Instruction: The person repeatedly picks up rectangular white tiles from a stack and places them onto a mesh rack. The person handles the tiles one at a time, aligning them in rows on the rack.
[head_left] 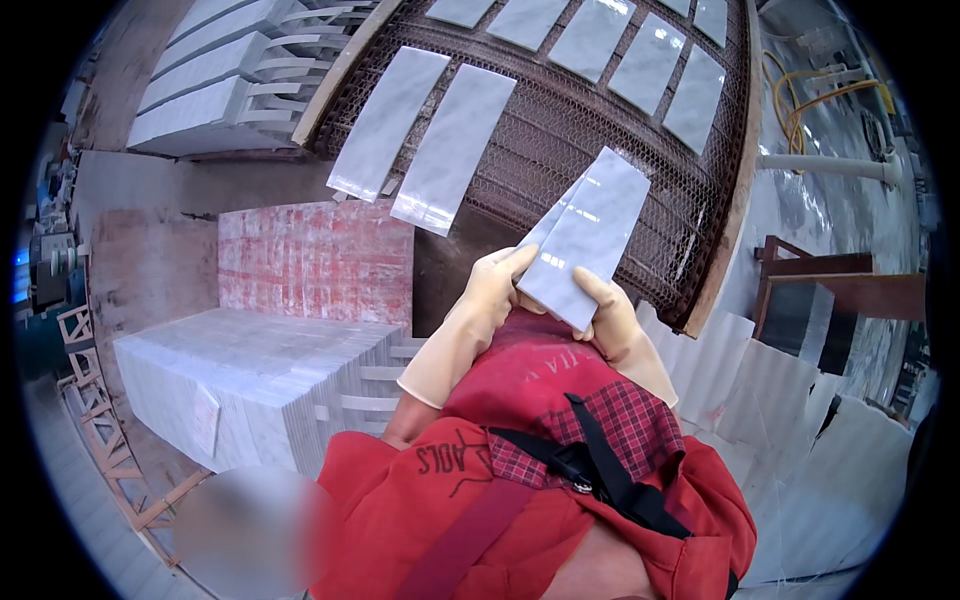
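Observation:
Two grey-white polished marble tiles are held up in front of me, fanned one over the other. The upper tile (592, 240) covers most of the lower tile (556, 212), whose left edge shows. My left hand (490, 288), in a cream rubber glove, is closed on the pair at the left near corner. My right hand (615, 322), gloved alike, grips the right near edge with its thumb on top. Beyond the hands, a wire-mesh conveyor (560, 125) carries two long tiles, a left one (390, 122) and a right one (455, 148), with several others farther back.
Stacked tiles (250, 365) stand at my left, beside a red-streaked white block (315, 262). More strapped stacks (210, 95) are at the far left. A wooden rail (725, 235) edges the conveyor's right side. Corrugated sheeting (775, 385) and a yellow hose (795, 115) lie to the right.

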